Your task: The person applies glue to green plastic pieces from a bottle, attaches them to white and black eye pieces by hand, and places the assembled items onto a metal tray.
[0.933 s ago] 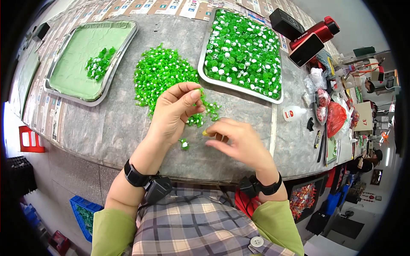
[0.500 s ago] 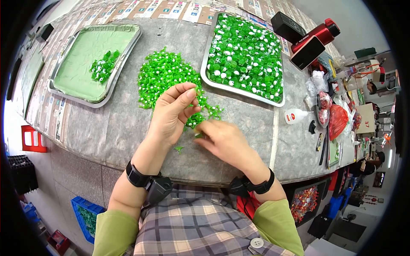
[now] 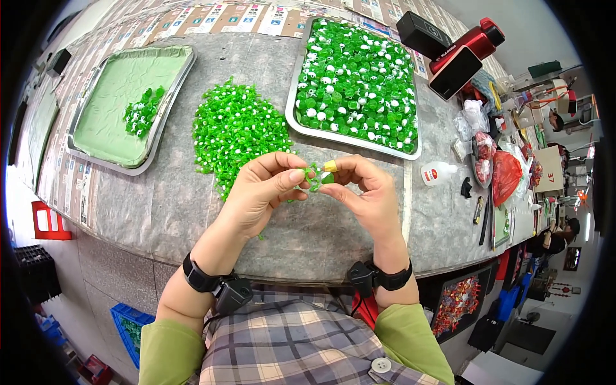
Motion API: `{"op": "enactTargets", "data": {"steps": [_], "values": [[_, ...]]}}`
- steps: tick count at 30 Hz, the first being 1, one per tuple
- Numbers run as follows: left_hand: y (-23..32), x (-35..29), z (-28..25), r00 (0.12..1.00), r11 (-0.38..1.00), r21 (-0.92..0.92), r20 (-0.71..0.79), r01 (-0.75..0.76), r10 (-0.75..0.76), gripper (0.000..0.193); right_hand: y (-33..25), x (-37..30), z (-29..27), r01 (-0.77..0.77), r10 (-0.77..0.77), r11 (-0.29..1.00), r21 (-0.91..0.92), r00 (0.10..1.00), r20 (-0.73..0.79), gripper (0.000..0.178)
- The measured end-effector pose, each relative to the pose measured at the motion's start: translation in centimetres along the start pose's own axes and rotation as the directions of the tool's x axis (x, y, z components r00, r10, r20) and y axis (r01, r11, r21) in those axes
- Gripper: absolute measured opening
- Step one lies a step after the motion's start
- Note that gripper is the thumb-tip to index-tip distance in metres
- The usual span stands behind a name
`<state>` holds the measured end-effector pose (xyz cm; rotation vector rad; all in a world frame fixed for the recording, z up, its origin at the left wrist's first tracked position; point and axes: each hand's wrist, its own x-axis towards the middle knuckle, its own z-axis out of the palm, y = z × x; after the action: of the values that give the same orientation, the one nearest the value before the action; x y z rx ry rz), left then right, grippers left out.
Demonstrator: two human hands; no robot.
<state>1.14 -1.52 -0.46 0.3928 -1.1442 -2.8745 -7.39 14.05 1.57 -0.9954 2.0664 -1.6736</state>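
Observation:
My left hand (image 3: 263,191) pinches a small green plastic piece (image 3: 314,181) with white spots between thumb and fingertips. Close against it, my right hand (image 3: 371,196) holds a round green plastic piece (image 3: 328,178) between thumb and index finger; yellow tape wraps that fingertip. The two pieces meet or nearly meet; I cannot tell whether they are joined. Beyond my left hand spreads a heap of small green-and-white plastic pieces (image 3: 239,125). Farther right, a metal tray (image 3: 353,142) is full of round green and white pieces.
At the far left, a green-lined tray (image 3: 96,122) bears a small cluster of green pieces with white eyes (image 3: 140,115). Right of the full tray are a white bottle (image 3: 438,173), a phone (image 3: 455,72), a red flask (image 3: 471,43), a black box (image 3: 423,35) and plastic bags (image 3: 507,179).
My right hand has risen from the heap's near edge to meet my left hand, bringing a round green piece. The left hand has lowered slightly, and its green piece now shows.

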Motion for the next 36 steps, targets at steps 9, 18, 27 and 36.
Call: {"op": "enactTargets", "data": {"steps": [9,18,27,36], "values": [[-0.1,-0.1,0.3,0.996,0.997,0.077,0.086,0.000,-0.007,0.014,0.3,-0.1,0.2,-0.118,0.102,0.968,0.223,0.991,0.082,0.023],[-0.1,-0.2,0.4,0.995,1.000,-0.008,0.096,0.011,-0.011,0.014,-0.2,-0.3,0.3,-0.254,0.184,0.850,0.462,0.964,0.192,0.016],[-0.1,-0.2,0.3,0.997,0.997,-0.081,0.074,0.002,0.004,0.014,-0.7,-0.3,0.4,-0.297,0.201,0.782,0.548,0.952,0.229,0.022],[0.2,-0.2,0.6,0.996,1.000,-0.021,0.093,-0.006,0.007,0.012,0.0,-0.5,-0.1,-0.389,0.262,0.778,0.493,0.915,0.307,0.021]]}}
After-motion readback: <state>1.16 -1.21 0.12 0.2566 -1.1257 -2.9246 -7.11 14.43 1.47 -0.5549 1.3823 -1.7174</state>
